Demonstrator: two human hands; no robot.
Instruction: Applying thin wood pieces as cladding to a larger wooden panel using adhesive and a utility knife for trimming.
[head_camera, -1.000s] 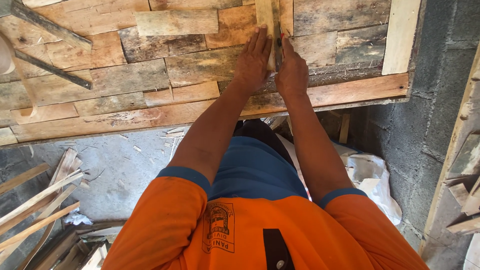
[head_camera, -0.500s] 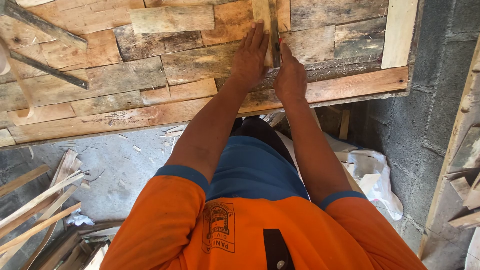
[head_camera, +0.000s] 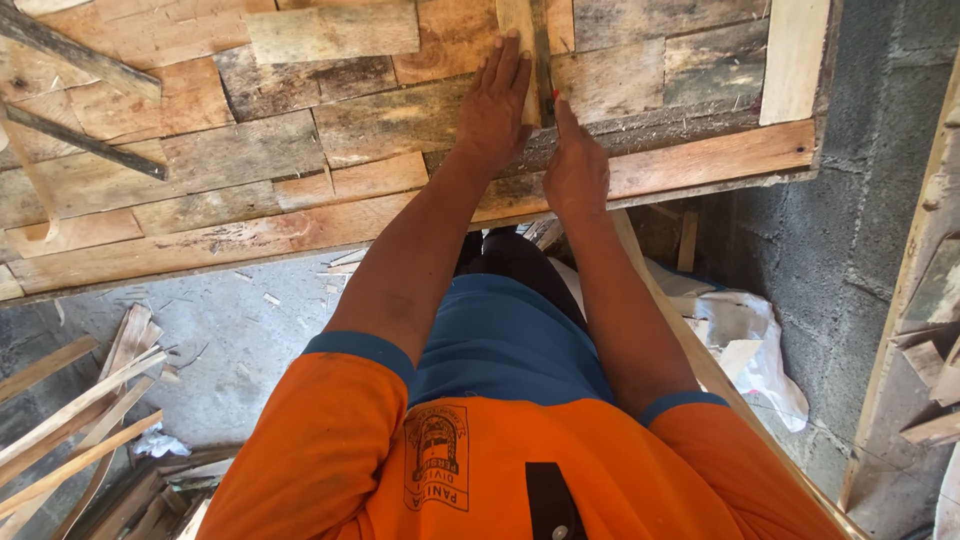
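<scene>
Both hands sit a little lower and closer to the near edge of the panel than half a second ago, and the right one has slid down off the strip so that only its forefinger reaches up. On the patchwork wooden panel (head_camera: 250, 150) the left hand (head_camera: 492, 112) lies flat, fingers straight and together, pressing on a narrow pale wooden strip (head_camera: 518, 30) that runs away from the person across the boards. Just beside it, the right hand (head_camera: 575, 172) is loosely curled, its forefinger stretched out along the dark groove at the strip's right side; neither hand grips anything, both only press or touch. Below the panel's near edge lies grey concrete floor (head_camera: 220, 350), with loose wooden offcuts (head_camera: 70, 420) to the left and a white sack (head_camera: 745, 335) near the block wall (head_camera: 860, 230)
</scene>
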